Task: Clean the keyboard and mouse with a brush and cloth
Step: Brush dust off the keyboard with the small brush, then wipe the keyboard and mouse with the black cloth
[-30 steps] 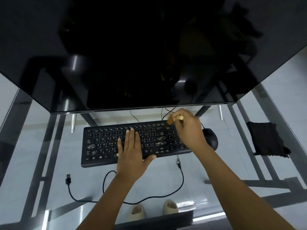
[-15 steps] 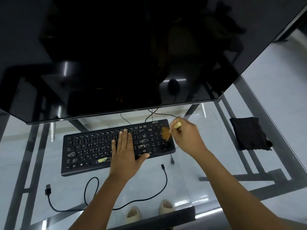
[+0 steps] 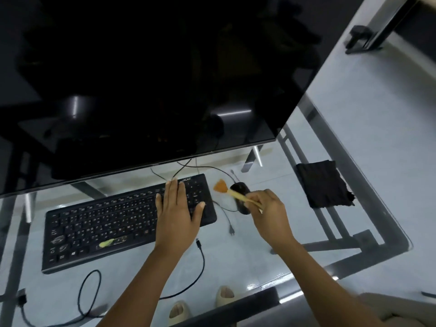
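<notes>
The left hand (image 3: 175,213) lies flat, fingers straight, on the right end of the black keyboard (image 3: 103,223) at frame centre. The right hand (image 3: 269,208) pinches the pale handle of the brush (image 3: 232,191); its orange bristles point to the upper left, just beside the black mouse (image 3: 240,188). A black cloth (image 3: 323,184) lies at the right on the glass table (image 3: 377,142). A dark monitor (image 3: 141,79) fills the upper frame.

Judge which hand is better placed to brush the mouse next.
Right. The right hand already grips the brush, whose bristles hover just beside the mouse. The left hand lies flat on the keyboard, steadying it, and holds no tool.
</notes>
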Demonstrator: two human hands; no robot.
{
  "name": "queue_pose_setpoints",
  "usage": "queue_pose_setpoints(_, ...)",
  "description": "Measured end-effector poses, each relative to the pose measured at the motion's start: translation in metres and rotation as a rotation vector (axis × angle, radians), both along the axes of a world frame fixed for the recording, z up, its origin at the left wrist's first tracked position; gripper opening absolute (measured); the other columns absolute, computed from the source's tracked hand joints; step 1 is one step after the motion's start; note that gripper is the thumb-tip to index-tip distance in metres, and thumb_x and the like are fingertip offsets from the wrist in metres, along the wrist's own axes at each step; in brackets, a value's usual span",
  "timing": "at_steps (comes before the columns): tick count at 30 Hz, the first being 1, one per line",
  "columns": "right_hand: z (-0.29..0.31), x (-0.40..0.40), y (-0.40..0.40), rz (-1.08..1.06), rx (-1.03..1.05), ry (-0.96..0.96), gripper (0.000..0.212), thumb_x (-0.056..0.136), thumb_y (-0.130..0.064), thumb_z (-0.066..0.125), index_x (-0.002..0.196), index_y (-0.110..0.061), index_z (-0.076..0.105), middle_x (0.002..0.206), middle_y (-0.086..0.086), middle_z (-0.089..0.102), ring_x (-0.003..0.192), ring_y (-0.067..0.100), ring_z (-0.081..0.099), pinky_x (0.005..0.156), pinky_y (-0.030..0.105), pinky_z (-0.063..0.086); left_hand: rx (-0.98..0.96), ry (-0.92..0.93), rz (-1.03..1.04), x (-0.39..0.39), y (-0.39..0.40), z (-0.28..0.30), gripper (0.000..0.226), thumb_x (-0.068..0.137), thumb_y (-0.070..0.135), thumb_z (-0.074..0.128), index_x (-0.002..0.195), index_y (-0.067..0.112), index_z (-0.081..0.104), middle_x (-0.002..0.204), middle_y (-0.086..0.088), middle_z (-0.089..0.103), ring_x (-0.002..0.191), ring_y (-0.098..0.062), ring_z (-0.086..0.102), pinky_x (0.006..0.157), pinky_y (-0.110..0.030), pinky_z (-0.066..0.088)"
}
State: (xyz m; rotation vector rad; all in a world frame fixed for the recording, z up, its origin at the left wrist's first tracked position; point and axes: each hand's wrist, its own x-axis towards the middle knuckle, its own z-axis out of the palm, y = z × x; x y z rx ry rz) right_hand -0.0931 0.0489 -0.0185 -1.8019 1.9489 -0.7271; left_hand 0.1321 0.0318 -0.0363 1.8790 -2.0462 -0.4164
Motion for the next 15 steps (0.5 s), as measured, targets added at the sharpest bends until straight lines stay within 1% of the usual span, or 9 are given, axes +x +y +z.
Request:
queue_pose_setpoints(1, 0.0, -0.012, -0.002, -0.076, -0.024, -0.012, 0.006, 0.089, -0.013, 0.066, 0.094, -0.014, 0.068, 0.089, -0.002, 0.061, 0.082, 0.016, 0.054, 0.069, 0.016, 0.041, -0.013, 0.007, -0.017, -0.009, -0.003, 0.003, 0.079, 0.091, 0.059, 0.022, 0.147, 0.003, 0.025, 0.157, -0.012, 0.019, 0.147, -0.022, 0.006, 0.118, -0.044, 0.001)
queue_pose_setpoints(3, -0.001, -0.044, -0.005, -0.251, -0.061, -0.026, 0.003, 0.091, -0.015, 0.064, 0.093, -0.016, 0.065, 0.088, -0.007, 0.06, 0.085, 0.018, 0.053, 0.071, 0.028, 0.048, -0.024, 0.02, -0.061, -0.034, -0.01, 0.006, 0.077, 0.091, 0.058, 0.023, 0.147, 0.004, 0.025, 0.156, -0.011, 0.021, 0.146, -0.022, 0.008, 0.119, -0.045, 0.003)
queue_pose_setpoints(4, -0.002, -0.056, -0.006, -0.325, -0.05, -0.031, 0.001, 0.091, -0.016, 0.064, 0.092, -0.016, 0.064, 0.087, -0.007, 0.059, 0.085, 0.019, 0.053, 0.071, 0.034, 0.05, -0.021, 0.026, -0.084, -0.045, -0.012, 0.006, 0.077, 0.091, 0.057, 0.023, 0.147, 0.005, 0.025, 0.157, -0.011, 0.02, 0.146, -0.021, 0.008, 0.119, -0.045, 0.004)
queue_pose_setpoints(6, -0.009, -0.075, -0.006, -0.417, -0.003, -0.018, 0.003, 0.091, -0.017, 0.064, 0.089, -0.016, 0.062, 0.085, -0.006, 0.059, 0.085, 0.02, 0.051, 0.072, 0.04, 0.051, -0.006, 0.026, -0.143, -0.066, -0.017, 0.006, 0.077, 0.091, 0.057, 0.021, 0.148, 0.005, 0.024, 0.157, -0.01, 0.018, 0.147, -0.021, 0.007, 0.119, -0.045, 0.004)
queue_pose_setpoints(8, -0.018, -0.086, -0.004, -0.449, 0.024, 0.013, 0.005, 0.09, -0.017, 0.064, 0.086, -0.015, 0.061, 0.085, -0.004, 0.061, 0.083, 0.02, 0.048, 0.07, 0.039, 0.047, 0.014, 0.004, -0.207, -0.092, -0.021, 0.008, 0.076, 0.093, 0.057, 0.021, 0.148, 0.005, 0.023, 0.158, -0.01, 0.017, 0.147, -0.02, 0.006, 0.119, -0.044, 0.004)
queue_pose_setpoints(12, -0.038, -0.097, -0.004, -0.451, 0.059, 0.122, 0.01, 0.087, -0.02, 0.068, 0.083, -0.018, 0.059, 0.084, -0.003, 0.063, 0.08, 0.019, 0.05, 0.071, 0.035, 0.043, 0.08, -0.047, -0.304, -0.139, -0.035, 0.011, 0.069, 0.097, 0.049, 0.031, 0.15, 0.007, 0.015, 0.159, -0.008, 0.011, 0.147, -0.019, 0.0, 0.119, -0.043, 0.001)
queue_pose_setpoints(15, -0.047, -0.105, -0.005, -0.415, 0.066, 0.205, 0.01, 0.086, -0.024, 0.07, 0.088, -0.018, 0.061, 0.089, 0.0, 0.062, 0.083, 0.02, 0.051, 0.071, 0.03, 0.036, 0.1, -0.075, -0.333, -0.163, -0.044, 0.01, 0.068, 0.098, 0.048, 0.033, 0.15, 0.007, 0.015, 0.159, -0.008, 0.011, 0.147, -0.021, 0.001, 0.119, -0.044, 0.003)
